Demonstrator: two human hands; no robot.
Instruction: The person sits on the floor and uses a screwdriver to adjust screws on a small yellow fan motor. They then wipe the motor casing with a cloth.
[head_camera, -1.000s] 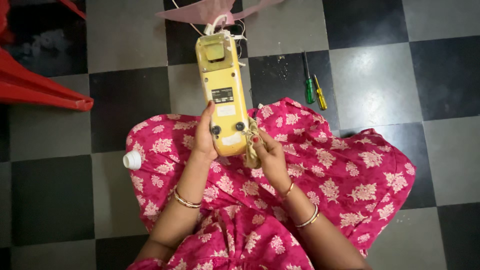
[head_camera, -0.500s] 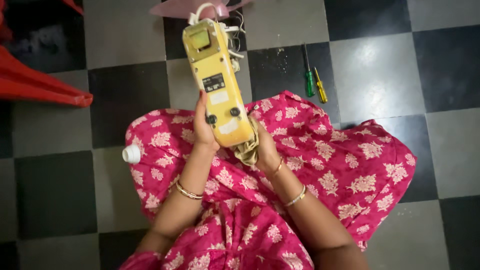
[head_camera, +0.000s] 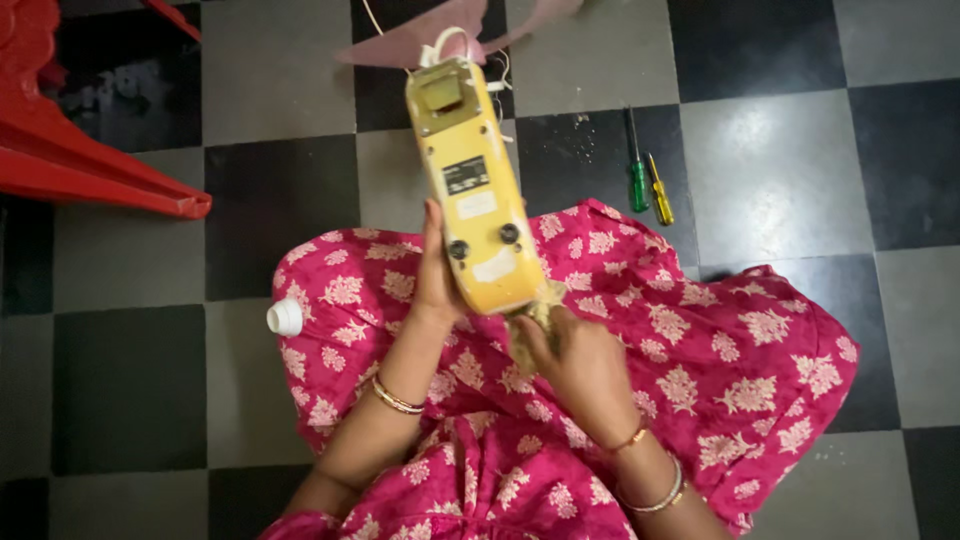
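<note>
Hands (head_camera: 510, 310) around tilted yellow device (head_camera: 472, 190)

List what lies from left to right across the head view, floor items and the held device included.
Red plastic chair → white bottle cap → left hand → yellow device → right hand → green screwdriver → yellow screwdriver.

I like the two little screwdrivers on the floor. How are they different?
The green screwdriver has a green handle; the yellow screwdriver has a yellow one. The green screwdriver looks longer and its tip reaches farther up the floor. The yellow screwdriver lies slightly lower and to the right. Both lie side by side, untouched, tips pointing away from the person.
</note>
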